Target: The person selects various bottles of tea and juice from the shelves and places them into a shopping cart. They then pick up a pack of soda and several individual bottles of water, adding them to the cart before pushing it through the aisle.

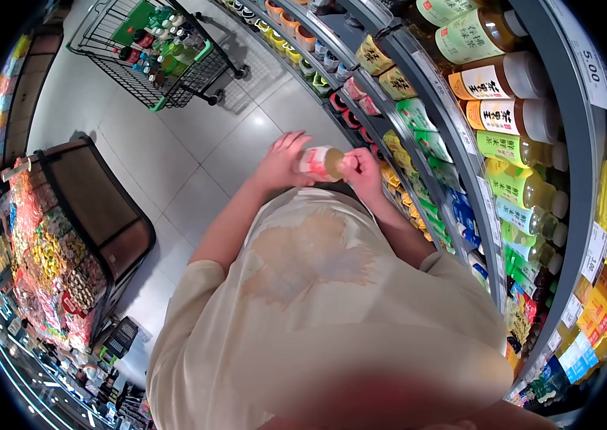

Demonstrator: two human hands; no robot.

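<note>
A small drink bottle [320,164] with a white and red label and pale yellow-green liquid lies on its side in front of my body. My left hand [282,162] is closed around its labelled body. At the bottle's other end, the fingers of my right hand [363,173] are closed on the narrow neck and cap end; they hide the cap. Close by on the right rise shelves of bottled drinks, among them green-labelled bottles [467,36] and bottles with white and orange labels [493,117].
A shopping cart [147,54] loaded with several bottles stands on the tiled floor [224,158] ahead. To the left is a brown bin [92,204] heaped with colourful packets [49,265]. Price tags [591,75] line the shelf edges. Behind the bin sits a dark basket [120,337].
</note>
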